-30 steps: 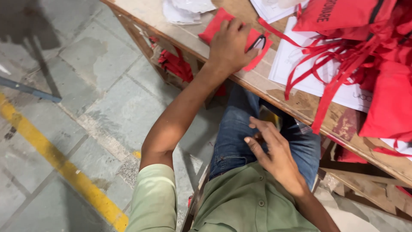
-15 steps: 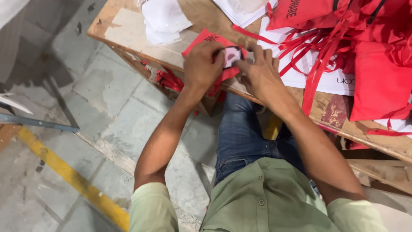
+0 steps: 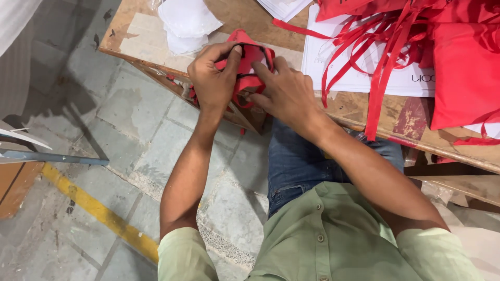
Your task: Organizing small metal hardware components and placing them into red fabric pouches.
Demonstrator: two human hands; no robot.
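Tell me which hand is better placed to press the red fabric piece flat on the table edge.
Probably the left hand: it already grips the red fabric piece from above at the wooden table edge, while the right hand only touches its side.

White printed paper sheet [image 3: 354, 67] on the wooden table, under red straps, clear plastic bags [image 3: 187, 23] at the table corner

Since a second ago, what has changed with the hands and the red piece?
The right hand rose from the lap to the table edge and took hold of the red fabric piece. The left hand, which lay flat on the piece, now pinches it with its fingers. The white cloth, the red straps and the wooden table stayed as they were.
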